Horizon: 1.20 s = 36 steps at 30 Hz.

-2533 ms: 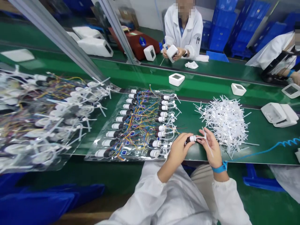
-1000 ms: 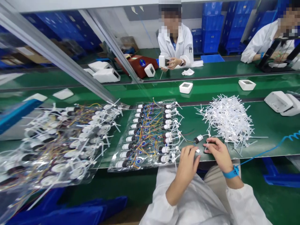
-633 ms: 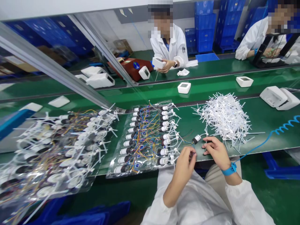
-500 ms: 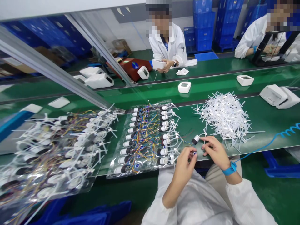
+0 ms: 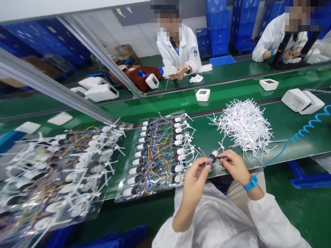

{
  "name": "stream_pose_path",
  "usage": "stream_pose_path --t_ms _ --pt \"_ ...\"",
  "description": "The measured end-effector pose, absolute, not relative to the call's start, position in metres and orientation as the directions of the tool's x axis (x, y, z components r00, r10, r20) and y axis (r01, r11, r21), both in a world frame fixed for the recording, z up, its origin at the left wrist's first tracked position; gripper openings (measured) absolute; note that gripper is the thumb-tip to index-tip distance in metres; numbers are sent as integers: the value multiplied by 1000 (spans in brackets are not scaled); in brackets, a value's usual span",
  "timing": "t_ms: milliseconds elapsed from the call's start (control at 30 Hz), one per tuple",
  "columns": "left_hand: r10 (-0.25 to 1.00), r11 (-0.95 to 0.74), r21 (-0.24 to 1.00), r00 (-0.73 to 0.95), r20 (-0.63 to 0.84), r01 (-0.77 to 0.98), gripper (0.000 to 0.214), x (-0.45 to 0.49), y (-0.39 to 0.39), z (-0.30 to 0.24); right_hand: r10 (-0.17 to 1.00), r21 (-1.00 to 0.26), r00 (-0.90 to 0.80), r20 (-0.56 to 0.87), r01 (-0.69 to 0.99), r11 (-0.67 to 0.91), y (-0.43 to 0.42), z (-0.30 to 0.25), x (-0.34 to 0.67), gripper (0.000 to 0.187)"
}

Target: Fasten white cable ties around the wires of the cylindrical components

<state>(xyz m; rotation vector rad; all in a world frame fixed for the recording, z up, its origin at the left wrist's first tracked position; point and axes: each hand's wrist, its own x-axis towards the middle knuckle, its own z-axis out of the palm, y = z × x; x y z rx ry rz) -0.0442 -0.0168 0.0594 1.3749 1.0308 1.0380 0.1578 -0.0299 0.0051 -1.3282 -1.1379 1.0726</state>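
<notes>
My left hand (image 5: pixel 196 175) pinches a small blue circuit board (image 5: pixel 208 164) between thumb and fingertips. Thin coloured wires trail over the bench close to it. Just beyond the fingers lies a small motor (image 5: pixel 214 155) with a black end and a white end, and a white tube or tie runs off its far side. My right hand (image 5: pixel 234 166), a blue band around its wrist, is beside the motor's white end. Its index finger reaches toward the motor, fingers slightly apart; nothing shows in them.
A clear plastic tray (image 5: pixel 162 184) holds rows of similar motors with wires. More wired motors (image 5: pixel 69 172) are heaped at the left. A pile of white plastic ties (image 5: pixel 245 127) lies beyond my right hand. White housings (image 5: pixel 296 100) stand at the right. Two co-workers sit opposite.
My left hand has moved slightly left and up with the circuit board, nearer the motor's black end. The right hand has shifted slightly left. The whole view has shifted a little.
</notes>
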Motion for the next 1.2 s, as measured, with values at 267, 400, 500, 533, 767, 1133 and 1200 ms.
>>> stream_pose_path --t_ms 267,400,500,533,767,1133,1200 --pt "925 -226 960 346 158 166 21 -34 6 67 983 -997 182 1 80 -13 -29 3 157 18" --pt "888 -333 890 422 184 312 20 -39 -13 39 982 -995 188 -1 96 -19 -31 5 157 18" --pt "874 -339 871 461 152 355 25 -45 -29 21 982 -993 189 -8 118 -31 -31 6 157 18" --pt "874 -333 870 466 139 364 27 -47 -33 17 981 -992 191 -11 121 -35 -31 6 157 20" --pt "902 -261 907 419 107 330 37 -53 -38 4 941 -935 324 98 354 -25 -31 8 154 28" --pt "905 -248 914 412 101 322 39 -49 -34 1 909 -634 264 322 773 0 -32 42 144 31" --pt "905 -258 908 411 108 330 39 -48 -34 0 914 -603 247 321 798 -5 -38 46 149 33"
